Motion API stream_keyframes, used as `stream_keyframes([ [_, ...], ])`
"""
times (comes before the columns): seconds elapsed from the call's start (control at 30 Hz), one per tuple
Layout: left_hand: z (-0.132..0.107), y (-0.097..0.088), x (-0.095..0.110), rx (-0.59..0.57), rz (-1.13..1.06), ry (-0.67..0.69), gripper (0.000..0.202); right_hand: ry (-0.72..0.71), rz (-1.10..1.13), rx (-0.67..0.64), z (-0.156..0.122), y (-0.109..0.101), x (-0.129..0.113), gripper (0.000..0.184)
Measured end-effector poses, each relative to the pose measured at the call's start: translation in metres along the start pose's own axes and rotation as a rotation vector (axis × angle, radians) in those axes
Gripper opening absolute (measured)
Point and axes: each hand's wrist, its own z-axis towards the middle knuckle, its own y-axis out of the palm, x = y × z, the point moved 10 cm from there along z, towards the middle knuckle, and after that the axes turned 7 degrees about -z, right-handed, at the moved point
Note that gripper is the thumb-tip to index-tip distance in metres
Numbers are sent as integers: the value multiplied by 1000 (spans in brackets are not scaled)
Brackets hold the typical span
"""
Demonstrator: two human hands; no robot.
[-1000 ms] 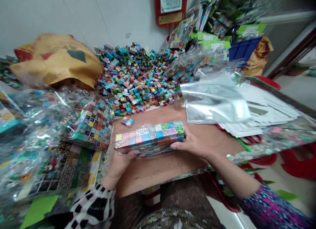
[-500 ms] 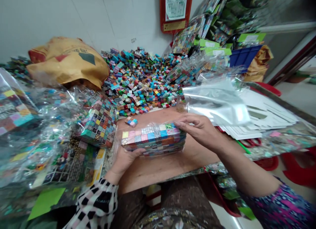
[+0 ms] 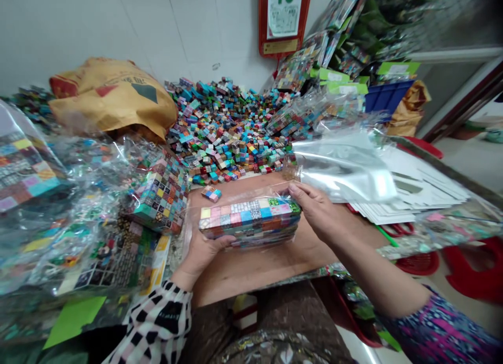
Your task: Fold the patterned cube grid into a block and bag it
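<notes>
A long block of small patterned cubes point(image 3: 251, 222) lies inside a clear plastic bag over the brown board point(image 3: 236, 280). My left hand point(image 3: 206, 254) is closed round the block's left end, its thumb along the front side. At the block's right end, my right hand point(image 3: 314, 207) pinches the bag's edge between thumb and fingers near the top corner. Behind the block's left part sits a small loose group of cubes point(image 3: 212, 193). The fingers of my left hand under and behind the block are hidden.
Loose patterned cubes point(image 3: 231, 128) are heaped against the wall. Bagged cube blocks point(image 3: 157, 196) crowd the left side, below a yellow sack point(image 3: 113, 99). Clear plastic bags point(image 3: 346, 165) and white cards point(image 3: 428, 186) lie on the right. A blue basket point(image 3: 387, 98) stands behind them.
My right hand has shifted from the block's top corner to the bag's edge, which it now pulls up a little. The block sits slightly more to the right in view.
</notes>
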Motion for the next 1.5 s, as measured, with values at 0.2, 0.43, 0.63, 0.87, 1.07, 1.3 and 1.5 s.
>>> stream_keyframes([
  [0.2,-4,0,-6,29,-52,-63,70,-28,62,15,-3,0,9,40],
  [0.43,-4,-4,6,19,-78,-56,73,-37,69,-62,-8,10,24,80],
  [0.63,3,1,33,23,-195,-12,63,38,103,-50,-11,11,31,64],
  [0.87,3,-2,24,180,-252,-55,54,87,145,-53,-13,16,39,56],
  [1.07,1,-10,7,143,-159,44,57,52,115,-103,-13,19,45,57],
  [1.3,0,-6,0,113,-75,48,56,28,70,-142,-13,21,45,55],
  [1.5,-1,-5,0,128,-27,22,60,54,83,-204,-16,24,57,59],
])
